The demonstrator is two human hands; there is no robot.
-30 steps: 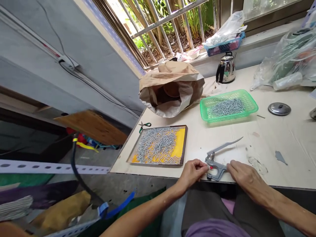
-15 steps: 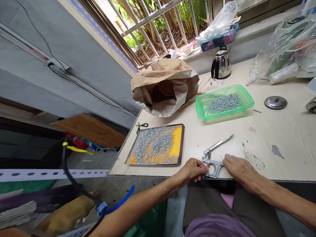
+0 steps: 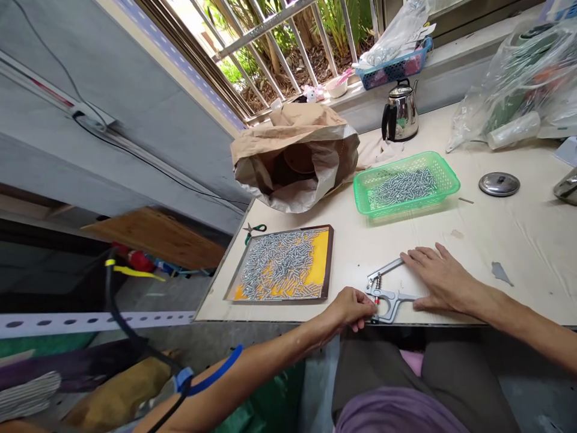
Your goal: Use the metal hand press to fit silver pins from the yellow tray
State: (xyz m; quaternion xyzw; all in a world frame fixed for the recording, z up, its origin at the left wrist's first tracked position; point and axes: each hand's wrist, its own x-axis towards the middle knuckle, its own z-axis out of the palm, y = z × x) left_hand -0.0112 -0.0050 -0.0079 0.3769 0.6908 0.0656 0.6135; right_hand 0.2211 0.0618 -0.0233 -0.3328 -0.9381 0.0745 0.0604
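Observation:
A grey metal hand tool (image 3: pixel 391 300) with a spring and two long handles lies at the table's front edge. My left hand (image 3: pixel 354 307) is closed in a pinch at the tool's jaw end, beside a small red spot; what its fingertips hold is too small to make out. My right hand (image 3: pixel 444 279) is spread around the tool's handles, fingers on the upper handle and thumb at the lower one. Left of the tool lies a shallow dark-edged tray (image 3: pixel 330 258) with a yellow bottom, covered by many small silvery pieces. More such pieces fill a green basket (image 3: pixel 372 209) farther back.
Green-handled scissors (image 3: pixel 256 228) lie behind the tray. A large open paper bag (image 3: pixel 293 132) stands at the back left, a steel kettle (image 3: pixel 406 117) near the wall. A round metal lid (image 3: pixel 499 184) and plastic-wrapped items (image 3: pixel 509 90) are at the right. A black cable hangs at the left.
My right hand has opened from the lower handle's end and moved up to spread over both handles. The upper handle's tip is now under its fingers. My left hand stays at the jaw.

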